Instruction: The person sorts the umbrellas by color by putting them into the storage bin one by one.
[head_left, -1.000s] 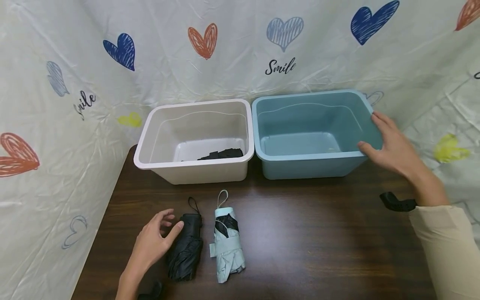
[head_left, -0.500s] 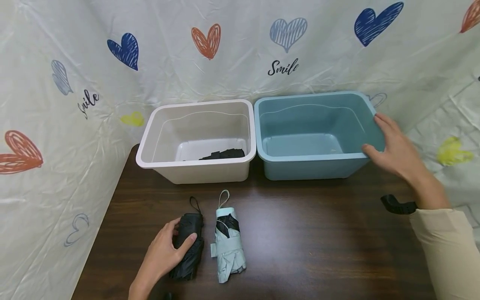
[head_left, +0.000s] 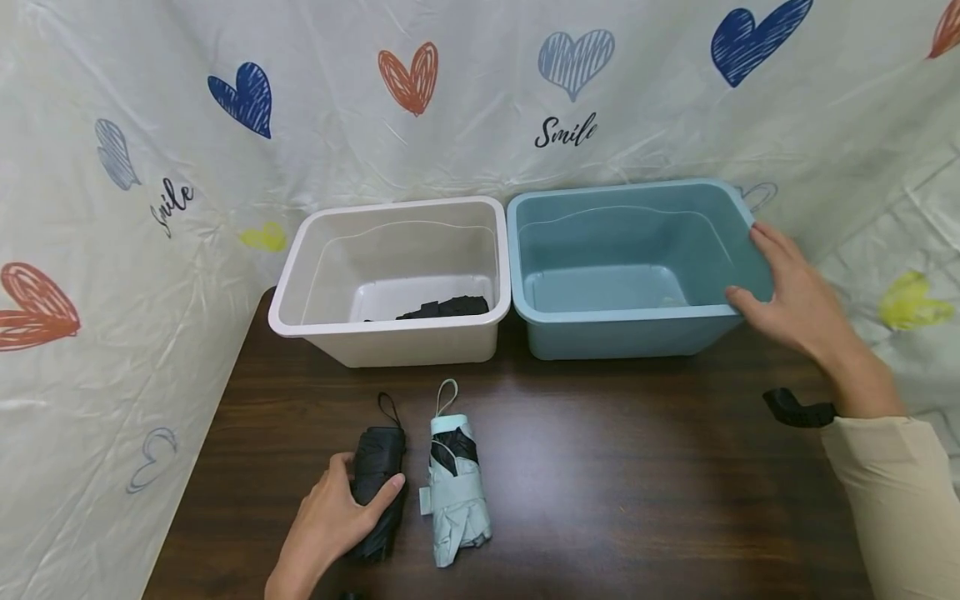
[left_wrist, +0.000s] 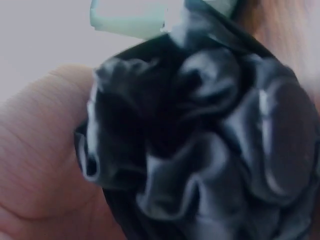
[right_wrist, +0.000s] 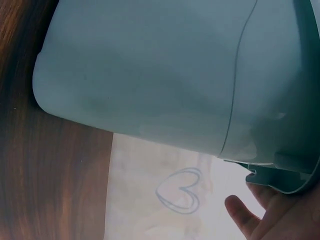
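My left hand (head_left: 330, 521) wraps round a folded black umbrella (head_left: 380, 462) lying on the table, thumb over its right side and fingers on the left. Its gathered dark cloth (left_wrist: 200, 130) fills the left wrist view. Just right of it lies a pale mint folded umbrella (head_left: 457, 500) with a black patch and a wrist loop. At the far right my right hand (head_left: 795, 300) grips the right rim of a light blue bin (head_left: 630, 315). In the right wrist view, fingers (right_wrist: 242, 215) show under the bin's lip, beside its outer wall (right_wrist: 140, 75).
Left of the blue bin, rims close together, stands an off-white bin (head_left: 397, 346) with a dark folded item (head_left: 450, 307) inside. Both stand at the back of a dark wooden table (head_left: 637, 467), before a white cloth (head_left: 472, 158) printed with hearts.
My left hand has moved right onto the black umbrella and closed round it. The right hand stays on the blue bin's rim.
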